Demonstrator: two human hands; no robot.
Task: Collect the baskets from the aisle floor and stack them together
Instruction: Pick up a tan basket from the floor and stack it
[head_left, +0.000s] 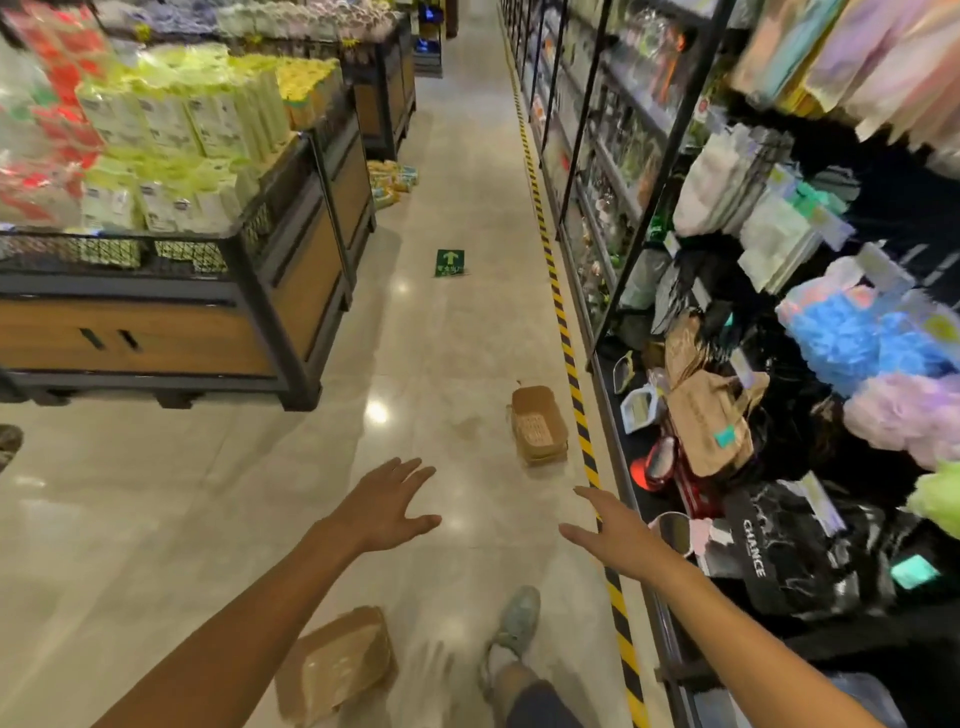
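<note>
Lying low beneath the left hand (387, 506), one brown basket (335, 665) is waiting; another basket (537, 423) is sitting just beyond the right hand (615, 532). Both hands are reaching forward, spread and empty. Judging so, stooping to grasp comes next.

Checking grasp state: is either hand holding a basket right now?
No. Both the left hand and right hand are open and empty, while the two baskets lie on the floor.

Baskets (538, 424) (335, 665) on floor (156, 519), apart
</note>
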